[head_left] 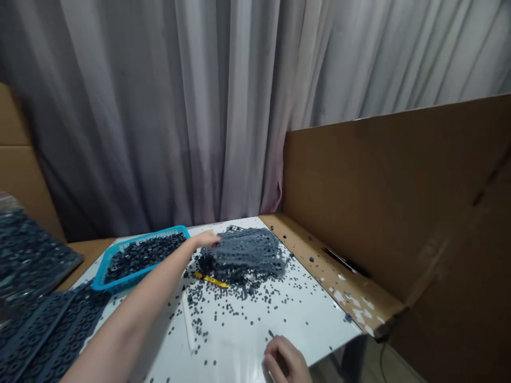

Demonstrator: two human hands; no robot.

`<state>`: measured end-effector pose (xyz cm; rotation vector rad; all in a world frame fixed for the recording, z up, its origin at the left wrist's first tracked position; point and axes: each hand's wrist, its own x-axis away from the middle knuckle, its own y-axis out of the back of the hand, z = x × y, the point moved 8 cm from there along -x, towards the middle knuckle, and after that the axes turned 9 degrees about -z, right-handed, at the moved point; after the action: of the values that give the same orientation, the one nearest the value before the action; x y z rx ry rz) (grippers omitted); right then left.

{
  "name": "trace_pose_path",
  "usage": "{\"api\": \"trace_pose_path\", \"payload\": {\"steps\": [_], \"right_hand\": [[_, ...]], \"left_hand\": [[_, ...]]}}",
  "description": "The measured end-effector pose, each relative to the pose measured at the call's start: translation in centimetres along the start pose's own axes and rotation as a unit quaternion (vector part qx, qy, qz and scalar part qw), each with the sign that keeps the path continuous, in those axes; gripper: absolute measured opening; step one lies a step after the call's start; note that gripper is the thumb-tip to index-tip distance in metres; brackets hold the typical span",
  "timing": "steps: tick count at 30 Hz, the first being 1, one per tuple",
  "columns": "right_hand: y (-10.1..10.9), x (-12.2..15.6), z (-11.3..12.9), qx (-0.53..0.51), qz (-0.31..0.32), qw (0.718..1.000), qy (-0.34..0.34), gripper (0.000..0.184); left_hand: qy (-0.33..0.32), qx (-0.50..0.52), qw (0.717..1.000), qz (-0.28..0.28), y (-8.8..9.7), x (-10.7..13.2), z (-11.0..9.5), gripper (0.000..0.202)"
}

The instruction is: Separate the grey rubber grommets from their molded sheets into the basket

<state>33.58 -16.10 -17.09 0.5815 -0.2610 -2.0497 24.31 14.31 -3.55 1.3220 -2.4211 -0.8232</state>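
Perforated dark sheets [249,246] lay on the tabletop's [315,336] far half, long axis running left to right; the left hand [208,239] had their left end gripped! The right hand [286,361], loosely curled, sat well apart, nearer the front.

Slate-grey sheets [251,247], right of the left grip [208,239], show a blurred pattern of holes. Left of the grip: turquoise basket [120,284], near-black pieces [141,255]. Nearer the viewer than the grip: yellow strip [211,280]; white bench [235,354], speckled with dark dots. Beyond: grey curtain [203,106], lilac-tinted. Far right: brown cardboard [359,186].
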Motion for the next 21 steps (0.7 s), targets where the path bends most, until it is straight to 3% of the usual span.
{"api": "trace_pose_path", "payload": {"steps": [2, 4, 8, 11, 14, 16, 19, 21], "right_hand": [[-0.1, -0.2, 1.1, 0.021, -0.008, 1.000, 0.017, 0.024], [-0.2, -0.1, 1.8, 0.021, -0.014, 0.999, 0.023, 0.023], [0.1, 0.2, 2.1, -0.032, -0.014, 0.999, 0.004, 0.018], [1.4, -1.3, 1.5, -0.061, -0.023, 0.998, -0.022, 0.025], [3.3, -6.0, 0.6, 0.068, -0.050, 0.996, -0.021, 0.038], [4.4, -10.4, -0.6, 0.212, -0.075, 0.974, -0.039, 0.040], [4.8, -16.4, -3.0, 0.299, -0.090, 0.945, -0.100, 0.034], [4.6, -19.0, -4.5, 0.347, -0.082, 0.925, -0.130, 0.025]], "left_hand": [[0.013, -0.073, 0.997, -0.020, -0.2, 1.7, 3.5, 0.030], [0.006, -0.135, 0.989, -0.054, -0.2, 3.2, 5.4, 0.031], [-0.043, -0.221, 0.965, -0.137, -0.6, 5.6, 5.9, 0.034], [-0.080, -0.261, 0.950, -0.150, -1.8, 6.9, 5.5, 0.035], [-0.100, -0.289, 0.940, -0.152, -2.6, 7.1, 5.6, 0.034], [-0.096, -0.304, 0.933, -0.167, -2.7, 6.5, 5.9, 0.034], [-0.082, -0.322, 0.925, -0.185, -2.6, 5.4, 6.6, 0.032], [-0.086, -0.329, 0.922, -0.184, -2.5, 4.8, 6.7, 0.025]]}}
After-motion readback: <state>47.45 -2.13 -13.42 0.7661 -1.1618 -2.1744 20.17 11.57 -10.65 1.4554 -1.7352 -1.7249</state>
